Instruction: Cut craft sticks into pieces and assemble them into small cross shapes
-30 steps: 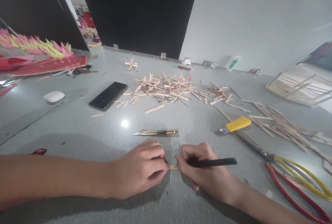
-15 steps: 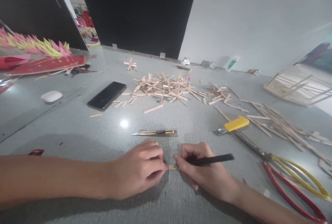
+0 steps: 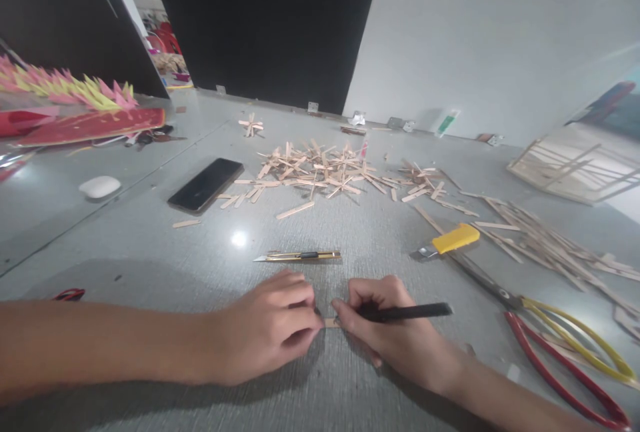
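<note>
Between my two hands, flat on the grey surface (image 3: 210, 265), lies a small wooden stick (image 3: 331, 323), mostly covered by fingers. My left hand (image 3: 280, 329) is closed, its fingertips pinching the stick's left end. A black pen (image 3: 410, 311) is gripped in my right hand (image 3: 387, 325), its tip hidden by the fingers over the stick's right part. Just beyond the hands rests a slim gold craft knife (image 3: 300, 256), blade pointing left. To the right lie a yellow box cutter (image 3: 456, 239) and large shears (image 3: 510, 297) with one red and one yellow handle.
A heap of short wooden sticks (image 3: 320, 169) lies ahead, with longer strips (image 3: 545, 235) at the right. A phone (image 3: 206, 184) and a white case (image 3: 100, 187) are on the left. A stick frame (image 3: 575, 169) stands far right, and a dark panel (image 3: 265, 25) behind.
My right hand and the pen have shifted very slightly to the left along the stick. My left hand stays in place.
</note>
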A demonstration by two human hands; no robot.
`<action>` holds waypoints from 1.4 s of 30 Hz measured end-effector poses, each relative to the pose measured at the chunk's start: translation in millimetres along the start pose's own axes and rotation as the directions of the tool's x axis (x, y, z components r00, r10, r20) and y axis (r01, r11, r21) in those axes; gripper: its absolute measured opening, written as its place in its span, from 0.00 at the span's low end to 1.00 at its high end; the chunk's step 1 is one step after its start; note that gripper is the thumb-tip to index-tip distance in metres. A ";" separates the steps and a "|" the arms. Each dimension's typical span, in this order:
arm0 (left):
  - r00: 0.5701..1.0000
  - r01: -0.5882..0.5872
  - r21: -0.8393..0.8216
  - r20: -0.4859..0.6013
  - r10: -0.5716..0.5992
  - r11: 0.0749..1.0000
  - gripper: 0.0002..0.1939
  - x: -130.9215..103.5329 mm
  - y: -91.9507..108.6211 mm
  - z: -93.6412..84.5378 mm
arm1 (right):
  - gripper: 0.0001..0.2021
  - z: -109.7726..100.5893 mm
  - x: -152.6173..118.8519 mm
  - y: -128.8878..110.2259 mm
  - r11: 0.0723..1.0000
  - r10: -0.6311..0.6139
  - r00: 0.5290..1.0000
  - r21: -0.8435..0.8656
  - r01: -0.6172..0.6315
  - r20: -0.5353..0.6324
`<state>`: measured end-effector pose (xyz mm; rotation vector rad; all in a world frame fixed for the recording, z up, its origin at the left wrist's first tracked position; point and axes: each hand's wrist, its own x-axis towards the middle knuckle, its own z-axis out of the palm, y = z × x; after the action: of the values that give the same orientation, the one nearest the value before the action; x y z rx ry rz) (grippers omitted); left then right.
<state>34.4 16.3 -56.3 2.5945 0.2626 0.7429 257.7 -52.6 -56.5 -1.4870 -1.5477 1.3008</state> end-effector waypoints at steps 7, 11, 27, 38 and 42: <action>1.000 0.000 -0.011 0.008 0.000 1.000 0.12 0.4 -0.4 -0.6 | 0.22 -0.3 1.9 -2.9 0.999 -0.006 1.000 -0.053 0.006 -0.004; 1.000 0.004 -0.014 0.009 -0.004 1.000 0.11 0.4 -0.4 -0.5 | 0.21 0.2 2.1 -5.7 0.997 -0.015 1.000 -0.074 0.015 -0.002; 1.000 0.016 -0.010 -0.001 -0.016 1.000 0.11 0.0 0.8 0.0 | 0.22 -1.7 3.0 -9.5 0.991 -0.025 1.000 -0.129 0.025 -0.003; 1.000 0.015 -0.023 0.008 -0.015 1.000 0.11 0.9 1.5 -1.0 | 0.22 -3.3 -0.1 -10.3 0.993 -0.022 1.000 -0.115 0.021 -0.006; 1.000 0.020 -0.023 0.006 -0.020 1.000 0.11 0.3 1.1 -0.7 | 0.21 -3.7 1.4 -6.1 0.998 -0.004 1.000 -0.062 0.004 0.001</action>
<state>34.3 15.6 -55.1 2.5677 0.2765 0.7267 258.6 -49.8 -49.9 -1.5204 -1.6038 1.2622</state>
